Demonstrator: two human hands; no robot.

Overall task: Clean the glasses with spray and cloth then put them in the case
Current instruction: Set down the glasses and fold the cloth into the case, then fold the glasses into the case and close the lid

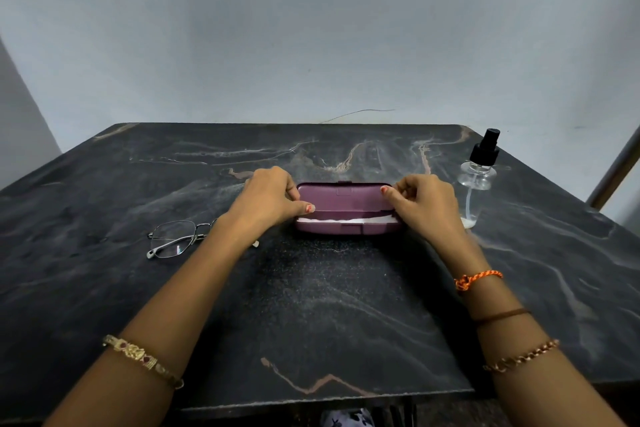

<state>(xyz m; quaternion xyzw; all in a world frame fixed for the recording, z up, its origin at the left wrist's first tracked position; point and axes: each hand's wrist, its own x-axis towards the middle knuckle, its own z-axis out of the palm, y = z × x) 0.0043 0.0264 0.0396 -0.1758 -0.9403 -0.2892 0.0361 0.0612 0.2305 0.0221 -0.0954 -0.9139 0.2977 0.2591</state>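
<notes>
Both hands prising the case open

Left hand [272, 196] and right hand [424, 203] grip the case [346, 210] ends on the table [329, 305]; cloth [332, 219] peeks out. Lift evenly. Glasses [175, 239] lie left, spray [479, 172] right.

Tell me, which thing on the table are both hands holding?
The purple case in the middle. The left hand and right hand grip its ends, while the glasses and spray bottle sit untouched.
</notes>
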